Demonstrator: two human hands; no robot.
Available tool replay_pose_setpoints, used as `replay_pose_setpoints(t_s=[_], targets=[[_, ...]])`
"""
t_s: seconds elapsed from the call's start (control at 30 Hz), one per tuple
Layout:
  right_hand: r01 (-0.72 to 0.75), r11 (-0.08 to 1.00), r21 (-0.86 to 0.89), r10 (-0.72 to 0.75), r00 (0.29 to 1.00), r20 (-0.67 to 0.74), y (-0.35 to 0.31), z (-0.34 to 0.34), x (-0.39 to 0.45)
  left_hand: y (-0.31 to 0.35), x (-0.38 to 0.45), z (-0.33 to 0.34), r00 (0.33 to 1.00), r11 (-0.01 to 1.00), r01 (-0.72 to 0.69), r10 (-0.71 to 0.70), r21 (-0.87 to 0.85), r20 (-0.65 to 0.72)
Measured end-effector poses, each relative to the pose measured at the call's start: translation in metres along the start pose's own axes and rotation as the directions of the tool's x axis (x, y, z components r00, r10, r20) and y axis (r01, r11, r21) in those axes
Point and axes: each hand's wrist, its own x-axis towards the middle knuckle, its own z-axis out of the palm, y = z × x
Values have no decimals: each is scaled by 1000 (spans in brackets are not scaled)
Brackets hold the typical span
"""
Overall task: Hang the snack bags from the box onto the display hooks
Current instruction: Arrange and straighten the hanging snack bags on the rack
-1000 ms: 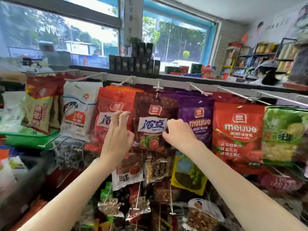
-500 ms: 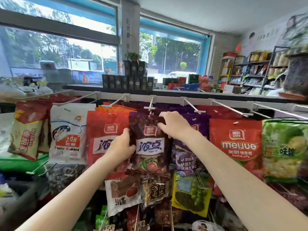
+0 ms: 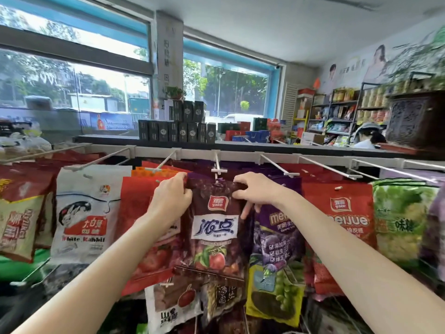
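Dark maroon snack bag (image 3: 215,227) is held by its top corners just under the tip of the centre display hook (image 3: 218,170). Left corner is pinched by left hand (image 3: 171,201), right corner by right hand (image 3: 257,192), fingers curled over the edge.

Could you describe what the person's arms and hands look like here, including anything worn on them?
Both forearms are bare as far as the frame shows, with no sleeve in view. The left hand and right hand wear no gloves, and no watch, bracelet or ring is visible.
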Motion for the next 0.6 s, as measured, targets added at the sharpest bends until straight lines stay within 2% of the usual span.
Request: replay_pose_setpoints(t_s=[0.1, 0.17, 0.27, 0.3, 0.37, 0.43, 0.5, 0.6], targets=[[35, 979, 199, -48, 997, 65, 5, -10, -9, -3, 7, 10, 996, 1000, -4, 1, 25, 92], [34, 960, 278, -66, 992, 109, 6, -19, -16, -6, 15, 13, 988, 1000, -16, 19, -23, 156], [36, 974, 222, -55, 995, 82, 5, -26, -16, -10, 25, 12, 969, 975, -49, 98, -216, 224], [38, 983, 177, -50, 997, 61, 4, -24, -14, -10, 26, 11, 971, 948, -32, 105, -318, 217], [41, 997, 69, -40, 999, -10, 1, -16, -8, -10, 26, 10, 984, 912, 10, 63, -409, 165], [34, 999, -40, -37, 996, -77, 1, -8, -2, -9, 22, 9, 991, 925, 2, 50, -380, 127], [50, 993, -110, -61, 994, -95, 0, -2, 1, -6, 16, 8, 990, 963, -50, 82, -265, 111], [68, 994, -83, -75, 994, -78, -2, 1, 1, -7, 13, 5, 985, 983, -142, 152, -114, 87]])
